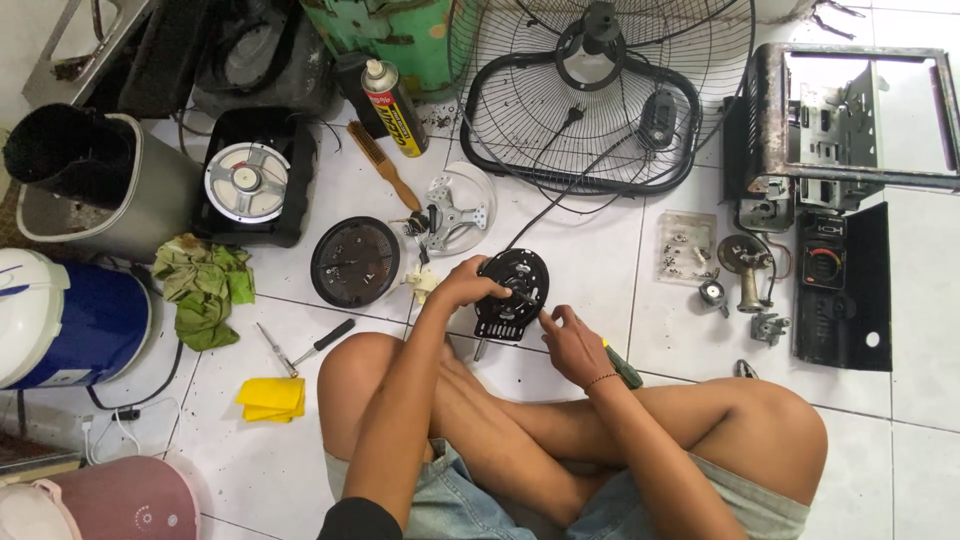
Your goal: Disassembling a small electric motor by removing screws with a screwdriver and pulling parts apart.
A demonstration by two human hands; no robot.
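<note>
Now: black motor housing (512, 295) on white tile floor (600, 270), dead centre. Left hand (462, 283) grasps its 9 o'clock edge. Right hand (572, 342) at 5 o'clock, nearer shaft, clenched on green-handled screwdriver (622, 367), fingertips touching housing rim.

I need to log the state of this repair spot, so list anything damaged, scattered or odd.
The metal frame at upper right is rusted and stripped. The fan guard lies flat on the floor, detached. A crumpled green rag lies by the pots. The left hand steadies the black motor housing; the right hand holds a green-handled tool.
</note>
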